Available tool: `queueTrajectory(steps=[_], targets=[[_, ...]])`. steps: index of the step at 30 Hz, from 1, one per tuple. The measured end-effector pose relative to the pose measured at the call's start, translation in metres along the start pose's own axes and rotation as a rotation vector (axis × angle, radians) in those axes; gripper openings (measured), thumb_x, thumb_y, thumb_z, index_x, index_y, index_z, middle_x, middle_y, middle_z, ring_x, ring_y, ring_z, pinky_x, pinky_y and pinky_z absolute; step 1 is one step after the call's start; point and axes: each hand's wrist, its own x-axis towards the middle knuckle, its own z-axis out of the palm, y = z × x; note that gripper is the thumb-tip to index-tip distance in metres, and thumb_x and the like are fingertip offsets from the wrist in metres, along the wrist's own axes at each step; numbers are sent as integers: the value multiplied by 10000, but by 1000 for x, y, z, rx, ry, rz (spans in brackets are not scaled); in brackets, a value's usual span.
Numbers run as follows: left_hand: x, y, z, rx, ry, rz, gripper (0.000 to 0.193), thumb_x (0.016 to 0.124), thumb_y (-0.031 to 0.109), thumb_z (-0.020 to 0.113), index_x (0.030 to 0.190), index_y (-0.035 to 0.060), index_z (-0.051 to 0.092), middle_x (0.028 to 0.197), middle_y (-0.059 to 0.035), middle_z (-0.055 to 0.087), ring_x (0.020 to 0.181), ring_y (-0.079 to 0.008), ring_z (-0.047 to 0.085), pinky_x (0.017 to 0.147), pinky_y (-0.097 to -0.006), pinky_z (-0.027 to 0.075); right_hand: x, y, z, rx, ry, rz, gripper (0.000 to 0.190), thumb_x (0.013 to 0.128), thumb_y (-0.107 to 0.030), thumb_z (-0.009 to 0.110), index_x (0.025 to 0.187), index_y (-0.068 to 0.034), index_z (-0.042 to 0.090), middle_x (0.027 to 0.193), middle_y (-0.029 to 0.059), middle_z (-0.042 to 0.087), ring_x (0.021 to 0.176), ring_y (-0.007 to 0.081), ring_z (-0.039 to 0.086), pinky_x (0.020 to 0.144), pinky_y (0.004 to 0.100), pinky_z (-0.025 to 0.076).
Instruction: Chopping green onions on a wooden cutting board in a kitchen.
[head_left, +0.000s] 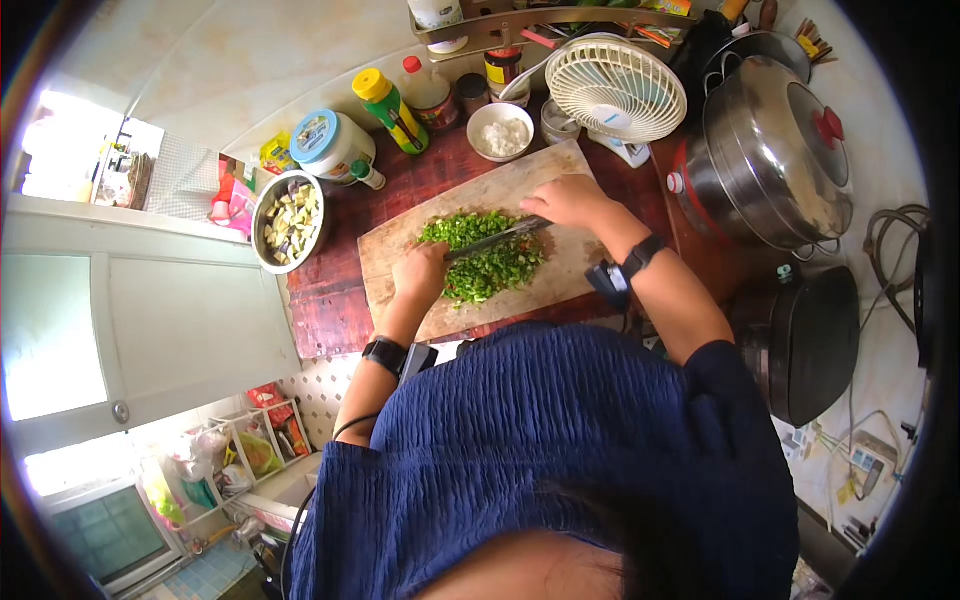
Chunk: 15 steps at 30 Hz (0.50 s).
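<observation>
A heap of finely chopped green vegetable lies on a wooden cutting board. Across the heap runs a knife, seen edge-on, its dark blade slanting up to the right. My left hand is closed around one end of it, at the left side of the heap. At the other end, over the upper right of the board, my right hand holds the knife too; its palm side is hidden. Both wrists wear black bands with small devices.
Left of the board stands a metal bowl of cut eggplant pieces. Behind it are a white bowl, a green bottle, a lidded tub and a fan. A large steel pot stands at the right.
</observation>
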Motion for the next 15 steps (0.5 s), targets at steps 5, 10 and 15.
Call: queueTrajectory(steps=[5, 10, 15], targets=[[-19, 2, 8, 19, 78, -12, 21, 777, 145, 599, 777, 129, 586, 791, -49, 606, 819, -265, 603, 671, -401, 488, -21, -31, -8, -103, -83, 29, 521, 881, -533, 451, 758, -81, 678, 743, 169, 657, 737, 348, 638, 676, 462, 490], [-18, 14, 12, 120, 156, 44, 65, 787, 141, 549, 733, 119, 578, 770, -41, 602, 800, -251, 600, 664, -388, 490, -42, -13, 10, -38, -20, 122, 539, 885, -540, 446, 714, -79, 665, 695, 167, 646, 701, 350, 635, 661, 464, 489], [-3, 3, -9, -15, -5, 54, 43, 788, 146, 596, 748, 129, 599, 780, -37, 616, 833, -246, 611, 694, -397, 493, -34, -17, -7, 65, -82, 62, 555, 903, -539, 430, 706, -73, 660, 682, 168, 640, 688, 357, 629, 650, 461, 484]])
